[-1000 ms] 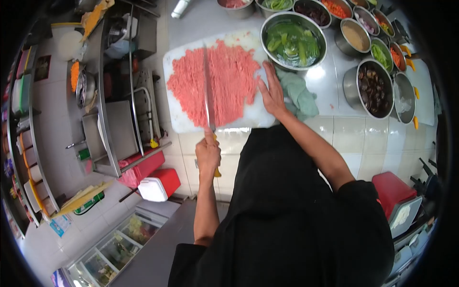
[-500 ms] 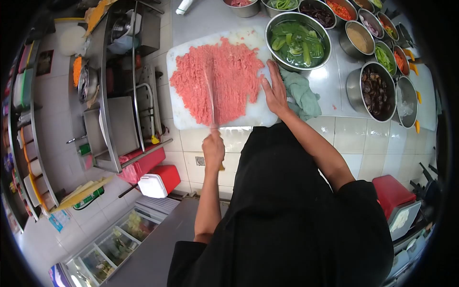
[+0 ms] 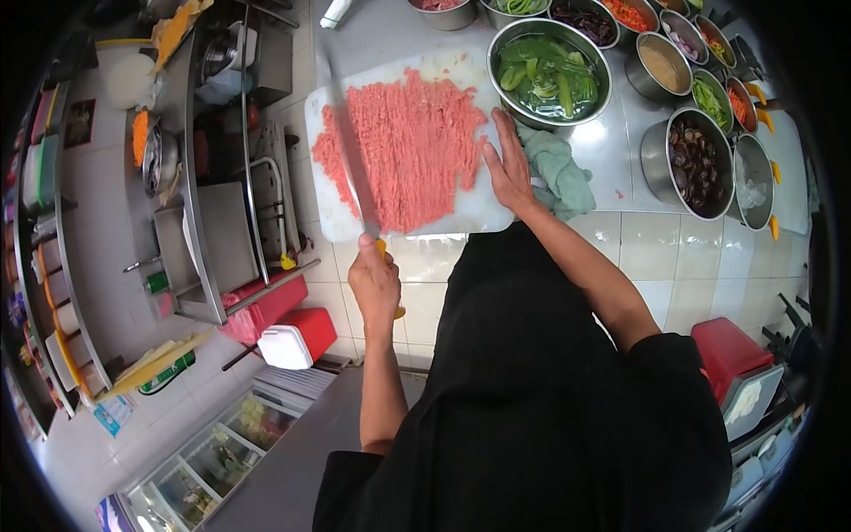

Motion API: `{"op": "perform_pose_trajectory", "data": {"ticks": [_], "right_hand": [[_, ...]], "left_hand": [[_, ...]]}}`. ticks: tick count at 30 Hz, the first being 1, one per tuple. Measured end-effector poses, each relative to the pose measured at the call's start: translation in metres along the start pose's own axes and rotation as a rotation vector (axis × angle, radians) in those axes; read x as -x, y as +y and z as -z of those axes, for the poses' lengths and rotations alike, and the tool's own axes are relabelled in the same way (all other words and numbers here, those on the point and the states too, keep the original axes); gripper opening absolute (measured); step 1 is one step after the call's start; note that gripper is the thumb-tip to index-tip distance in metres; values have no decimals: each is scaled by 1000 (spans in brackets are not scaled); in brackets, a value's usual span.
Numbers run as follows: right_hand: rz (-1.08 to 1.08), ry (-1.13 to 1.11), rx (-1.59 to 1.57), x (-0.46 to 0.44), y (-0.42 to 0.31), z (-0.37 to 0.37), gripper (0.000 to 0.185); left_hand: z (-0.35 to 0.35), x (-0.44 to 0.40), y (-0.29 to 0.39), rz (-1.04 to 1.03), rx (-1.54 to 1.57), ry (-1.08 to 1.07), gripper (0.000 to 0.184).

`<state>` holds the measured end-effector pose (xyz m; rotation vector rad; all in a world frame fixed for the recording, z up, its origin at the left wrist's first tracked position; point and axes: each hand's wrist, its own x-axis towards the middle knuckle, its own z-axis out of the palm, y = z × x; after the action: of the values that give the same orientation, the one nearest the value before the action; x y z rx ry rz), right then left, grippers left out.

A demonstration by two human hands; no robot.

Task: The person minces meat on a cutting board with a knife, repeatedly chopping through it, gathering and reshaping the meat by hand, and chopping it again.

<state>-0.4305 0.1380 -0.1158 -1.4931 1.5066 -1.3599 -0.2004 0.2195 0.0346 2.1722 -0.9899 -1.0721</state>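
Observation:
My left hand point(image 3: 375, 285) is wrapped round the yellow handle of a long knife point(image 3: 351, 164). Its blade points away from me over the left part of a spread of pink minced meat point(image 3: 417, 155), and the tip reaches past the far edge. Parallel chop lines run through the meat. Under it lies a white cutting board point(image 3: 479, 211). Against the board's right edge, my right hand point(image 3: 509, 173) rests with fingers stretched and thumb apart, holding nothing. A crumpled green cloth point(image 3: 558, 173) touches the area beside that hand.
Beyond the cloth stands a metal bowl of leafy greens in water point(image 3: 585, 113). Several metal containers fill the right side, including one of dark mushroom-like pieces point(image 3: 651, 160). A metal rack point(image 3: 208, 266) is at left, with a red and white box point(image 3: 292, 341) below it.
The knife has shifted left, from the middle of the meat to its left part, now tilted with the tip leftward. My left hand moved left with it; my right hand stayed put.

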Motion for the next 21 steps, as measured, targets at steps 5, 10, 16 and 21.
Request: {"op": "perform_pose_trajectory", "data": {"ticks": [5,10,16,21], "right_hand": [[11,-5,4,0,4,-6,68],[-7,-6,6,0,1,0,68],[30,11,20,0,7,-3,68],[5,-1,23,0,2,-1,68]], "left_hand": [[-18,-26,-55,97,-179,-95,67],[-8,6,-9,-109,52,51,68],[-2,-20,-23,238,-89,-109,70],[-16,-15,-51,-172,126,92,66]]}}
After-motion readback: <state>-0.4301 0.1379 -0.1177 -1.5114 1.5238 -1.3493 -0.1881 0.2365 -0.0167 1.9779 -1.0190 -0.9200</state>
